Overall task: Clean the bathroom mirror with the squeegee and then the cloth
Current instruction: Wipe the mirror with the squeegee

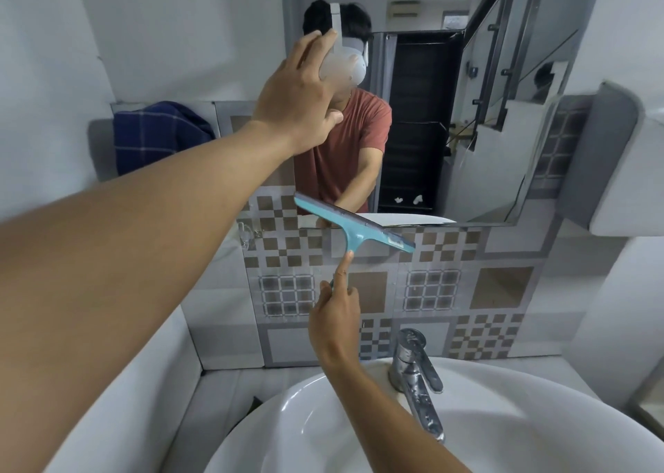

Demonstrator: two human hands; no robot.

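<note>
The bathroom mirror [478, 142] hangs on the tiled wall above the basin. My right hand [336, 320] grips the handle of a teal squeegee [354, 226], with the index finger stretched up along the handle. The squeegee's blade lies tilted across the mirror's lower left edge, left end higher. My left hand [298, 91] is raised against the left part of the mirror, fingers spread and holding nothing. A dark blue checked cloth [161, 136] is draped on the ledge to the left of the mirror.
A white basin [539, 422] sits below with a chrome tap [413, 372] at its back rim. A clear hook [246, 235] sticks to the patterned tiles [503, 289]. A grey ledge [611, 138] juts out at the right.
</note>
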